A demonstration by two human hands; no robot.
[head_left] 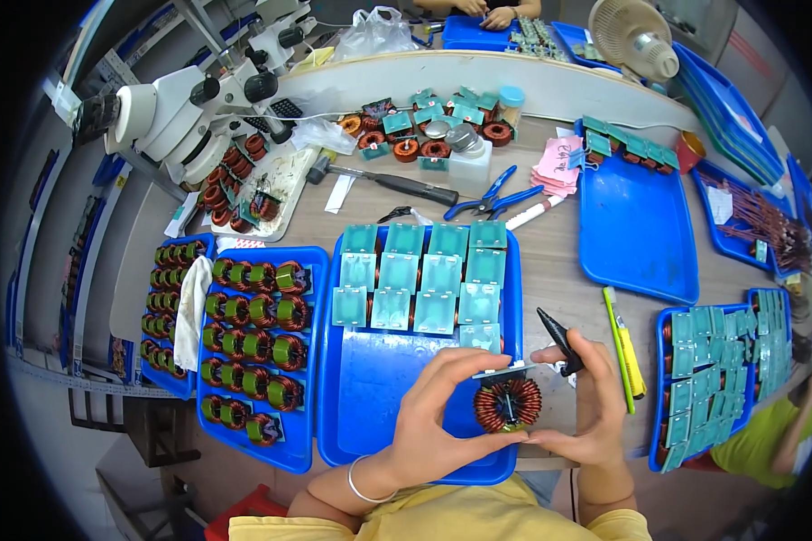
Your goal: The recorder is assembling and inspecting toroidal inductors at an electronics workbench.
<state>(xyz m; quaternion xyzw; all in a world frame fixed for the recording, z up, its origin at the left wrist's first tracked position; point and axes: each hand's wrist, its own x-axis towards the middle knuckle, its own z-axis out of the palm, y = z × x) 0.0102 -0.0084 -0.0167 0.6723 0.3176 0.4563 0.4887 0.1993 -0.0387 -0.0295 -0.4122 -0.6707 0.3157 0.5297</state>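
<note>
Pinching coil (507, 406) and attached board (501, 372) between thumb and forefinger of the left hand (424, 415), thumb under the winding, forefinger along the board edge; opened only to the width of the work. Trapping a black tool (559, 338) in curled fingers of the right hand (597, 397), tip pointing away from the body. Setting right thumb beside left at the coil's lower rim; pressure impossible to tell. Judged gripped by edge and rim to leave the winding uncovered and facing the eyes; tool probably carried in hand to spare a reach. Held over the right side of the middle tray (361, 397). Noted in that tray: boards (391, 309) uppermost, in rows, presumably for easy counting. Noted leftward: left tray (323, 270), with coils uppermost. Noted rightward on the surface (550, 261): yellow cutter (634, 365), green brush (615, 329). Noted beyond: pliers (496, 200), hammer (397, 183), likely parked within reach.
</note>
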